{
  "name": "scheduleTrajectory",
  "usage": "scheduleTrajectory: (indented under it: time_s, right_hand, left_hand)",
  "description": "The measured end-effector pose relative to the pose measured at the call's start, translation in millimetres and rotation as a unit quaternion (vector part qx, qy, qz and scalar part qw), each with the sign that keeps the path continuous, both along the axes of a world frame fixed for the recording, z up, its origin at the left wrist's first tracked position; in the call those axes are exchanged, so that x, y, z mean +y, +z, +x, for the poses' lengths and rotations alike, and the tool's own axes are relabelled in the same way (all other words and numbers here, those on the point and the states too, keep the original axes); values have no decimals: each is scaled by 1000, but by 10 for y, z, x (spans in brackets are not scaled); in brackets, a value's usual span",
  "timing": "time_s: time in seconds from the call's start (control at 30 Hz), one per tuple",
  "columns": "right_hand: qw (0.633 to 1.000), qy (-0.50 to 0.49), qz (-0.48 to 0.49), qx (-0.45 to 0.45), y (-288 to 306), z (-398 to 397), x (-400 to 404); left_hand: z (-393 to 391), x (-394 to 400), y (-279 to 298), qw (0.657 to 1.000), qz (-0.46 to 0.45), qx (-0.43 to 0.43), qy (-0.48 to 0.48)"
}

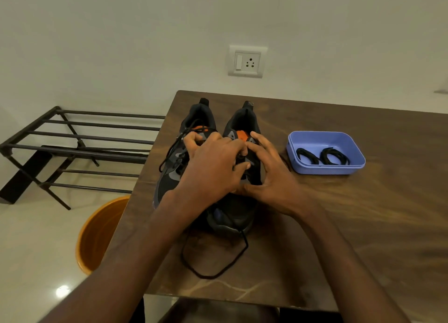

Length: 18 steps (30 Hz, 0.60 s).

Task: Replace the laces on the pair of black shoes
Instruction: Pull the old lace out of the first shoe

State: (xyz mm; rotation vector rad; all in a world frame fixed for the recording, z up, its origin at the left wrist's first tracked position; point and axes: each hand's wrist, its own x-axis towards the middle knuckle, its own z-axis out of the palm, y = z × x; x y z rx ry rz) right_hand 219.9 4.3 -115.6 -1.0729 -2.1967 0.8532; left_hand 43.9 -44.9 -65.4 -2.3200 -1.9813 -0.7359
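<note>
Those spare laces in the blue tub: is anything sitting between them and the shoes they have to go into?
Nothing visible does. The spare laces lie coiled in the open blue tub, which has no lid on. Only bare table shows between it and the right shoe, where the left hand and right hand are working.

Left hand (213,167) hiding midsections of both shoes (242,121), fingertip grip on lace (218,269) unclear; orange bucket (97,235) partly behind table (339,225).
</note>
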Motion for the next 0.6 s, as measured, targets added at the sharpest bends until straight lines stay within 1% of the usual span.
scheduleTrajectory:
  time_s: [0.1, 0.13, 0.17, 0.2, 0.23, 0.27, 0.3, 0.33, 0.37, 0.4, 0.43, 0.47, 0.5, 0.53, 0.57, 0.6]
  right_hand:
    - [1000, 8, -14, -12, 16, 0, -1]
    - [1000, 12, -15, -17, 26, -2, -3]
    - [999, 16, -16, -22, 36, 0, -7]
    - [999, 19, -21, -24, 46, 5, -11]
    - [999, 22, -27, -23, 53, 13, -9]
    - [999, 24, -36, -20, 57, 24, -3]
    - [999, 25, -44, -20, 63, 37, 4]
    - [998, 27, -52, -21, 69, 46, 8]
    - [998, 31, -58, -21, 71, 49, 12]
    - [997, 36, -63, -21, 73, 47, 12]
    - [997, 38, -63, -21, 74, 44, 11]
    - [997, 38, -60, -21, 76, 40, 13]
    - [997, 39, -57, -22, 76, 34, 10]
    - [997, 39, -55, -23, 73, 29, 12]
    - [998, 39, -53, -24, 71, 30, 14]
    - [998, 39, -53, -23, 66, 29, 13]
  left_hand:
    - [-8, 6, -7, 1000, 13, 23, 9]
    - [-11, 12, -10, 999, 28, 20, 10]
    - [-12, 16, -10, 999, 40, -12, 15]
    - [-30, 23, -9, 996, 39, -84, 17]
    - [-67, 39, 1, 982, 18, -187, 20]
    - [-104, 50, 29, 952, -19, -305, 17]
    - [-131, 54, 61, 914, -58, -401, 18]
    - [-148, 58, 87, 889, -85, -449, 13]
    - [-162, 62, 102, 896, -95, -433, 6]
    - [-165, 63, 100, 922, -92, -375, -4]
    - [-165, 70, 72, 957, -83, -279, -14]
    - [-151, 83, 50, 982, -73, -175, -21]
    - [-140, 88, 22, 993, -61, -93, -26]
    - [-140, 96, 1, 997, -44, -49, -28]
    - [-141, 92, -5, 999, -23, -36, -25]
    - [-150, 91, -22, 998, 2, -56, -24]
